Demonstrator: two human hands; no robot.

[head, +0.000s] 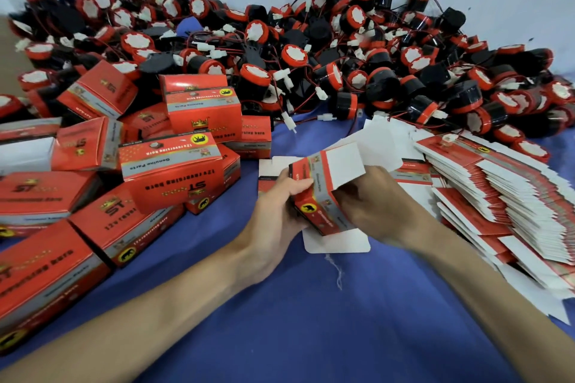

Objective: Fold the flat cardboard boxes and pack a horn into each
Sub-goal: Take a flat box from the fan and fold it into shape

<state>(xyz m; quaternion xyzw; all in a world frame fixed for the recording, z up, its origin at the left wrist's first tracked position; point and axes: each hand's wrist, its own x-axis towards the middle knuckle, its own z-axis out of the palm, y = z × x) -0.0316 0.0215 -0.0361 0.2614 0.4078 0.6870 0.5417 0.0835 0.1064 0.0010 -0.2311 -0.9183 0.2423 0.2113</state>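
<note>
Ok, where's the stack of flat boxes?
Head view, right side: the stack of flat boxes lies on the blue cloth, in front of the horn pile and beside the right hand.

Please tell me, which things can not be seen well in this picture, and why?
- Inside of the box in hand: head view, hidden by its walls and the left hand.
- Fingertips of the right hand: head view, behind the box.
- Closed boxes: contents hidden by walls; some cut by left edge.
- Flat box stack: cut by right edge.
</note>
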